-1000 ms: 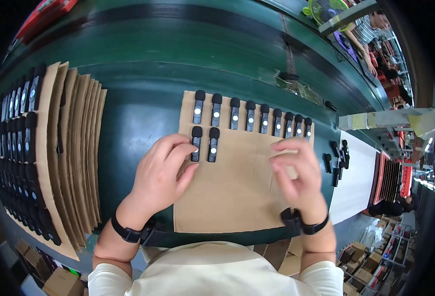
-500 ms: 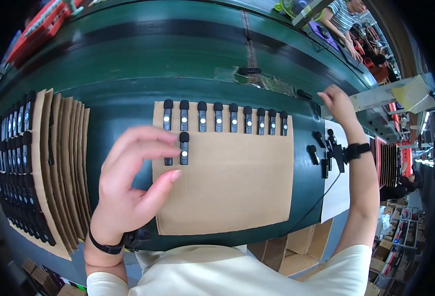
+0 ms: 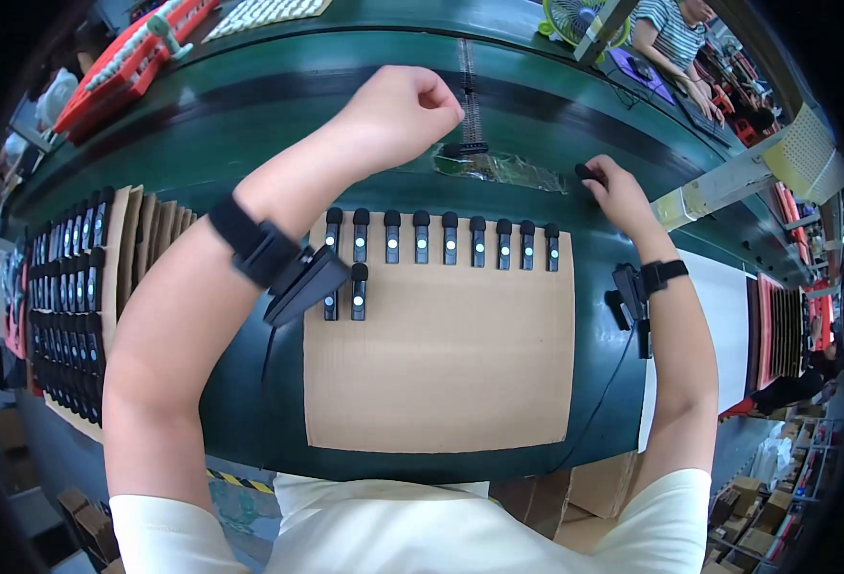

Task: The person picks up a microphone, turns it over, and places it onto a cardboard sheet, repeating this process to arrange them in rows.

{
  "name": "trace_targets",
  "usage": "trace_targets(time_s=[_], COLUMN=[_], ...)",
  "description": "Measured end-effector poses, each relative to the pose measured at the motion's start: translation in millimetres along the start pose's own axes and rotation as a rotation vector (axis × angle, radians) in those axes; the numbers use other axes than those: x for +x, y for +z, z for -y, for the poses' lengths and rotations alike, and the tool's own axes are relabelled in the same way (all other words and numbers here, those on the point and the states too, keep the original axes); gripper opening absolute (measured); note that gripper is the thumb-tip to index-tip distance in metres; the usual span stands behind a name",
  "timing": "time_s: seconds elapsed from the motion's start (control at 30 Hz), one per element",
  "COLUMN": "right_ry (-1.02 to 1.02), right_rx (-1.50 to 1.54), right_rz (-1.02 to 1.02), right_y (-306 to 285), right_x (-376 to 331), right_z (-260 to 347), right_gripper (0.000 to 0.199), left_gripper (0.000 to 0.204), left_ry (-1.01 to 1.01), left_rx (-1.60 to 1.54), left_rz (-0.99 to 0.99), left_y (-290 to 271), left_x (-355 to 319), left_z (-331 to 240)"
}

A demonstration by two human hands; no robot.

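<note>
Reaching over green work surface, head view. Right hand far right, thumb and finger narrow, apparently pinching loose microphone. Left hand far centre, fingers curled together; cannot tell if anything held. Cardboard sheet near centre, nine black microphones along far edge, two more in second row, left. Step looks like pickup; next move likely calls for secure pinch, clean lift.

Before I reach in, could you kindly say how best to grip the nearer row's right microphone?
Probably pinch the microphone across its slim body from the right: its foam tip points away from you, bare cardboard lies that side, and another microphone sits left.
</note>
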State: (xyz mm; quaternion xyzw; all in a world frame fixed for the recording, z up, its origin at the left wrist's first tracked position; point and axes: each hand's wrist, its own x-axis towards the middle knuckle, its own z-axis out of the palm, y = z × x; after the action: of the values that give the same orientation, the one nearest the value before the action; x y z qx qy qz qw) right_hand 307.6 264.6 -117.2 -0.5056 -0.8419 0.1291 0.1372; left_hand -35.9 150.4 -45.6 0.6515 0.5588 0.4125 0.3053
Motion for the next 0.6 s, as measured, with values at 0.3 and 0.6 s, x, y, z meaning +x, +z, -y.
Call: trace_targets(time_s=[0.3,0.6], right_ry=[-0.005,0.126], right_rx=[0.762,0.970], right_rz=[-0.282,-0.370], right_y=[-7.0,-2.5], right_x=[-122.8,-218.7], right_z=[83.8,130.1], right_gripper=[0.018,0.025], left_gripper=[0.024,0.030], left_ry=[-0.035,-0.174], left_rx=[0.666,0.803], left_rz=[0.233,0.312], left_y=[26.6,43.2], left_x=[46.2,62.4], left_z=[46.3,70.8])
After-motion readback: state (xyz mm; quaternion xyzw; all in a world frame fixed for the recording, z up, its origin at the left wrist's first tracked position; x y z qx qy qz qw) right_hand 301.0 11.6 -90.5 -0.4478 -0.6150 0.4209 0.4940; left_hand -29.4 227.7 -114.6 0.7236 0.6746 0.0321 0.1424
